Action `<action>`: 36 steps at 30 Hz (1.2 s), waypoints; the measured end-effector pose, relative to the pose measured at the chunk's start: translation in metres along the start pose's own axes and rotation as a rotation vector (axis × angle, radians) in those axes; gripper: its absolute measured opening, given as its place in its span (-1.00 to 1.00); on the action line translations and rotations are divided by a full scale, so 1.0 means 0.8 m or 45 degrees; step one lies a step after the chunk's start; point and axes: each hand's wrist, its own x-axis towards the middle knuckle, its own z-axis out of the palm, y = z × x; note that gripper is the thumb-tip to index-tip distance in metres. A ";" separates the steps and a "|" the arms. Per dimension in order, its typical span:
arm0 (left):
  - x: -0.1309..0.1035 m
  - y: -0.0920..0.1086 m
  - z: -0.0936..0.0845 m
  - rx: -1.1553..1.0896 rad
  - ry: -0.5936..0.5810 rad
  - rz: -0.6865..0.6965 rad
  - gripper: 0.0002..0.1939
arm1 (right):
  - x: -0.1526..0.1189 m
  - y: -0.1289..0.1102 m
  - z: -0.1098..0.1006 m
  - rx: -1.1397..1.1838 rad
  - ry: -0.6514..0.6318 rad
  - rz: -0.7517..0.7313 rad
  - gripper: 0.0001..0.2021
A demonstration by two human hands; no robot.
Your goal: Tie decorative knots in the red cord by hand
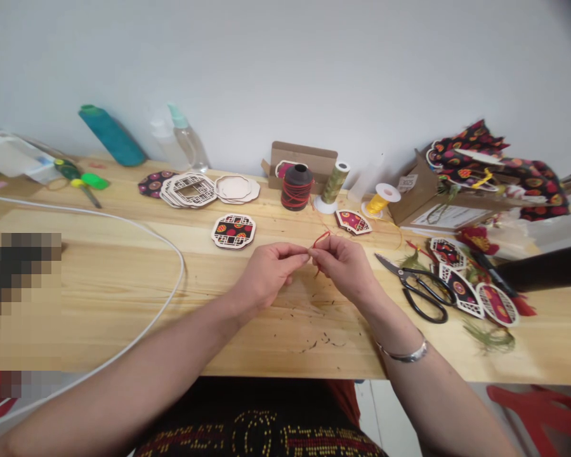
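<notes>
Both hands meet over the middle of the wooden table, fingertips touching. My left hand [272, 270] is closed in a pinch at one end of a thin red cord [321, 237]. My right hand [341, 263] pinches the same cord, which loops up above its fingers; a short end hangs below. How the cord runs between the fingertips is hidden. Left of the hands lies an octagon-like wooden lattice piece with patterned fabric [233, 231]. Black-handled scissors [421, 289] rest to the right, blades pointing toward my right hand.
Behind the hands stand a red cord spool [297, 186], a green thread cone [335, 184] and a yellow spool [381, 200]. Stacked wooden frames [190, 190] lie back left. A cardboard box [442, 203] and several ornaments [497, 303] are at right. A white cable [171, 295] curves across the left.
</notes>
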 end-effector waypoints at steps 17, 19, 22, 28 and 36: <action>0.002 0.003 -0.003 -0.026 -0.023 -0.084 -0.83 | 0.000 -0.005 0.000 0.301 -0.020 0.166 -0.80; 0.002 0.003 -0.004 -0.039 -0.028 -0.088 -0.84 | -0.001 -0.006 0.000 0.328 -0.028 0.179 -0.79; 0.003 0.003 -0.004 -0.069 -0.041 -0.109 -0.84 | -0.002 -0.009 0.000 0.340 -0.034 0.189 -0.79; 0.002 0.005 -0.004 -0.097 -0.067 -0.143 -0.81 | -0.002 -0.013 -0.003 0.348 -0.078 0.213 -0.76; 0.000 0.008 -0.003 -0.074 -0.058 -0.132 -0.85 | -0.003 -0.012 -0.004 0.373 -0.109 0.198 -0.77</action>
